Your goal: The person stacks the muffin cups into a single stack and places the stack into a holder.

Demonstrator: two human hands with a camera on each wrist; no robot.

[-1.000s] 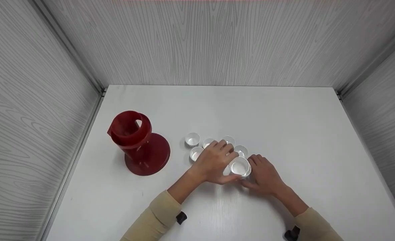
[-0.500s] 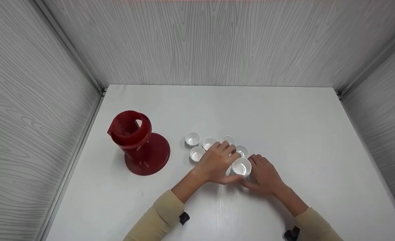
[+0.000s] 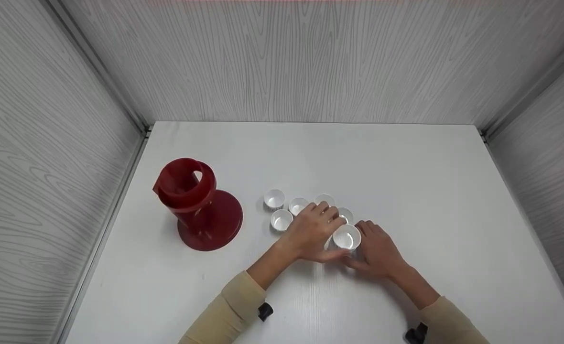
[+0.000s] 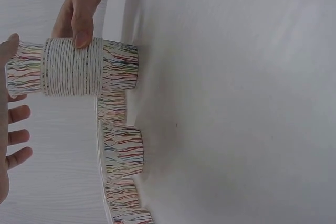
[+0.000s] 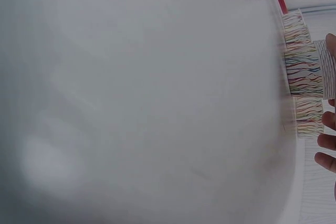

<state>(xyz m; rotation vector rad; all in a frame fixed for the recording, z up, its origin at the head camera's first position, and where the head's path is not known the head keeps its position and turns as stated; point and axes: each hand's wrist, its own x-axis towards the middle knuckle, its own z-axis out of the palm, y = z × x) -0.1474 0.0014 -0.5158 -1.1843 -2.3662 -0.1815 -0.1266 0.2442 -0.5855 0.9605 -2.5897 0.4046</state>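
1. The person appears to be working the upper cup (image 3: pixel 347 237) at the top of the cup stack (image 4: pixel 68 72); whether it is going in or coming out cannot be told.
2. The left hand (image 3: pixel 309 232) pinches that cup between thumb and a finger, the other fingers spread apart at the left edge of the left wrist view.
3. The right hand (image 3: pixel 380 251) clamps the rims lower on the stack, its other fingers apart at the right edge of its own view.
4. The stack stands right of and below centre in the head view, upright on the white table (image 3: pixel 406 167).
5. The next move likely calls for a steady right grip and a straight pull or push by the left.
6. Counted: one stack, its nested cups too tightly packed to number; five separate cups (image 3: pixel 282 221) visible around the centre; one red stand (image 3: pixel 210 220) at centre left; two hands.
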